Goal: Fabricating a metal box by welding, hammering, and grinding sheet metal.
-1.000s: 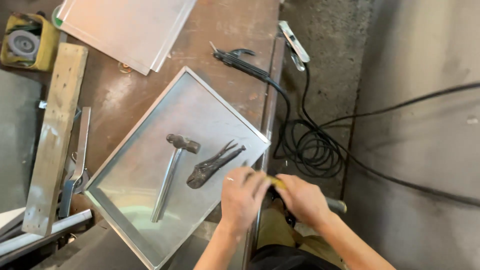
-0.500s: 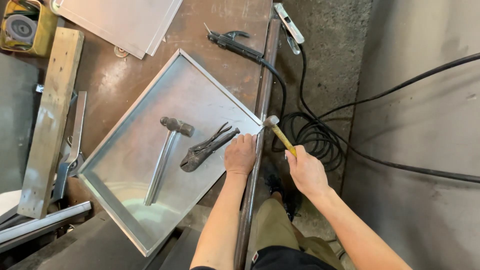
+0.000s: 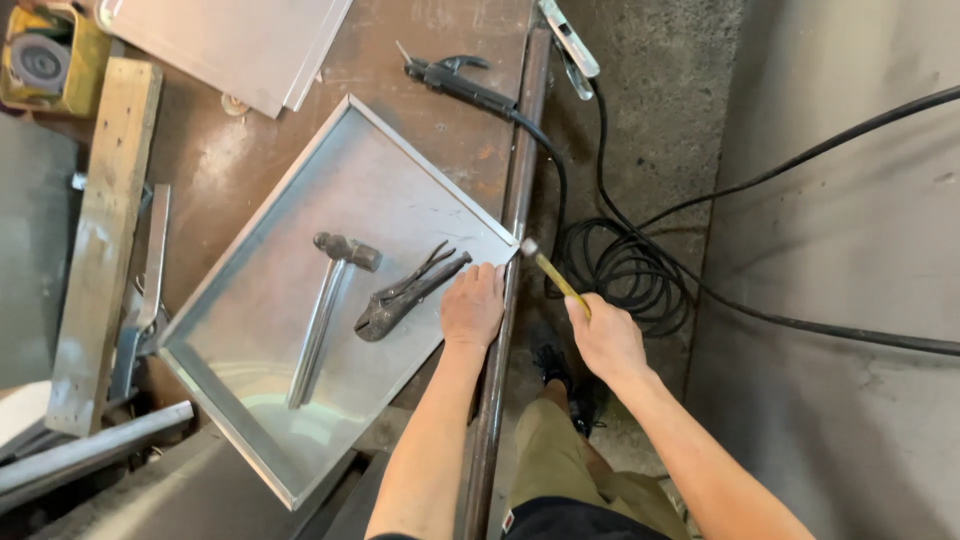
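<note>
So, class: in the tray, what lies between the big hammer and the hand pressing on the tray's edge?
Head view: locking pliers lie between the hammer and the left hand, on the tray.

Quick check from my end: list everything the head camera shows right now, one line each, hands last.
Shallow sheet-metal tray: one, grey, lying askew on the rusty brown steel workbench.
Long steel-handled hammer: one, grey, inside the tray.
Locking pliers: one, dark, inside the tray beside the hammer.
Welding electrode holder: one, black, on the bench above the tray.
Coiled welding cable: one, black, on the concrete floor.
Flat metal sheet: one, grey, top left.
Wooden plank: one, pale, left edge.
Angle grinder: one, yellow, top-left corner.
Left hand: pressing on the tray's right edge.
Right hand: gripping a small yellow-handled hammer, head at the tray's corner.
</note>
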